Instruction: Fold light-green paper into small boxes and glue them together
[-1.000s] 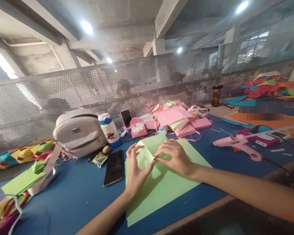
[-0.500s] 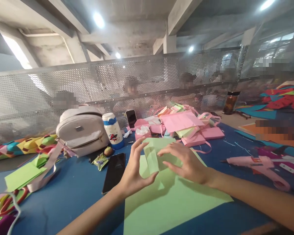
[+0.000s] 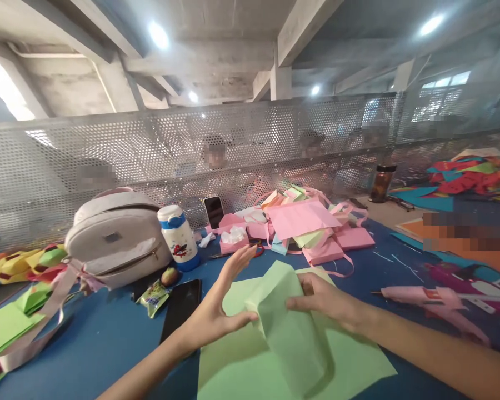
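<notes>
A large light green paper sheet (image 3: 233,366) lies on the blue table in front of me. Part of it is lifted and folded toward me as a raised flap (image 3: 289,328). My left hand (image 3: 216,311) stands edge-on against the flap's left side, fingers stretched upward, thumb pressing the paper. My right hand (image 3: 327,303) grips the flap's right side, fingers curled round the edge. A black phone (image 3: 181,308) lies flat just left of my left hand.
A grey backpack (image 3: 116,239), a white and blue bottle (image 3: 178,238), a snack packet (image 3: 154,294) and a small fruit (image 3: 169,275) sit at left. Pink paper pieces (image 3: 308,225) pile up behind. A pink glue gun (image 3: 425,300) lies right. A perforated metal screen (image 3: 108,150) backs the table; people sit beyond it.
The far part of the green sheet has been lifted higher and folded toward me. My left hand has opened flat against it, and my right hand has moved onto its right edge.
</notes>
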### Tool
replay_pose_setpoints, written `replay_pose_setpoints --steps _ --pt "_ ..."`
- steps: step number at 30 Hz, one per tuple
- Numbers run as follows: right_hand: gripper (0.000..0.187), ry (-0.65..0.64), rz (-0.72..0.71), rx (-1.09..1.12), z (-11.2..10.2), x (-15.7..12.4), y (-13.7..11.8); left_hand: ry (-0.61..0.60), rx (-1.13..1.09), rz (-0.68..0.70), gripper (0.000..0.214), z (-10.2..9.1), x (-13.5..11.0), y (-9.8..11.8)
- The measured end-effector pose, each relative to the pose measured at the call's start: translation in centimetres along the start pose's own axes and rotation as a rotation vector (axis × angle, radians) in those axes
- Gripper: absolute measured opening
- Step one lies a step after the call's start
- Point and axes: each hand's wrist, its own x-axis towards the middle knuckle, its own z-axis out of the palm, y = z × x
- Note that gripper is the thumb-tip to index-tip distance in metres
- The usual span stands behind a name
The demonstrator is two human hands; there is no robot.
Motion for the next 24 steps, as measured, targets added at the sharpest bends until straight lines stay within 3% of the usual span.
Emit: replay_pose_setpoints --steps 4,5,8,13,20,24 --pt "0.051 0.214 -0.095 0.009 0.3 0.1 2.1 0.408 0.116 -0.054 0.030 1.0 -0.9 -1.4" --pt "0.050 0.248 -0.115 0.003 0.3 0.2 2.5 0.440 0.109 -0.106 0.020 1.4 -1.4 -1.6" --pt "0.049 0.300 -0.140 -0.031 0.1 0.3 3.4 0.278 0.019 -0.268 0.023 2.3 -2.6 -1.9" --pt "0.047 0.321 -0.105 -0.116 0.7 0.1 4.0 0.203 -0.009 -0.252 0.024 3.3 -2.7 -1.7" --pt "0.061 0.316 -0.009 -0.168 2.2 -0.6 4.7 0.369 -0.145 -0.337 0.027 3.3 -0.3 -1.2" --pt "0.059 0.172 0.019 -0.286 1.1 -1.0 4.1 0.341 -0.151 -0.377 0.028 1.8 0.4 -0.5"
